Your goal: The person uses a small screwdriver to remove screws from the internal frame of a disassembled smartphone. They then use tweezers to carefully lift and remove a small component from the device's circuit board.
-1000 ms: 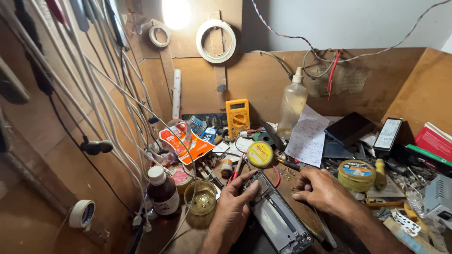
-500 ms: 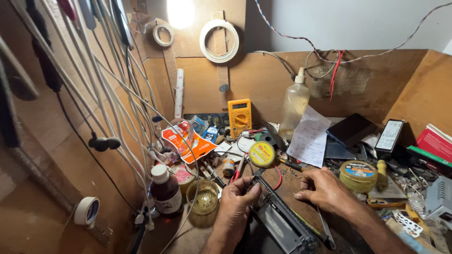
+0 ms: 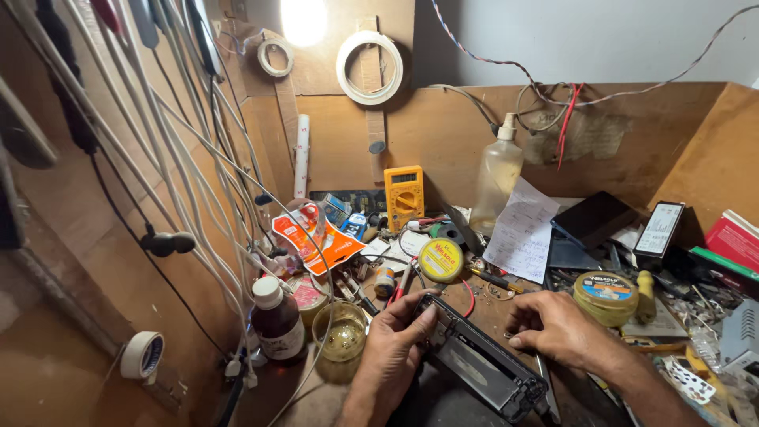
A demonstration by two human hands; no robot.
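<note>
I hold the black device chassis (image 3: 478, 365) at the near edge of the worktop (image 3: 490, 304), tilted so its long side runs from upper left to lower right. My left hand (image 3: 393, 352) grips the upper-left end, thumb over the top corner and the other fingers wrapped beneath it. My right hand (image 3: 557, 328) rests on the far long edge, fingertips curled and pressing against the frame (whether they pinch a small part there, I cannot tell).

Step in hand, as I judge it: steadying and turning the chassis for inspection or opening. The next move calls for a firm left-hand hold while the right fingers work along the edge, and for keeping the unit clear of the clutter around it.

Nearby items: a glass jar (image 3: 343, 332) and a brown bottle (image 3: 276, 319) just left of my left hand, a yellow round tin (image 3: 440, 259) beyond the chassis, a second tin (image 3: 606, 296) right of my right hand, and a yellow multimeter (image 3: 403, 194) toward the back wall.
</note>
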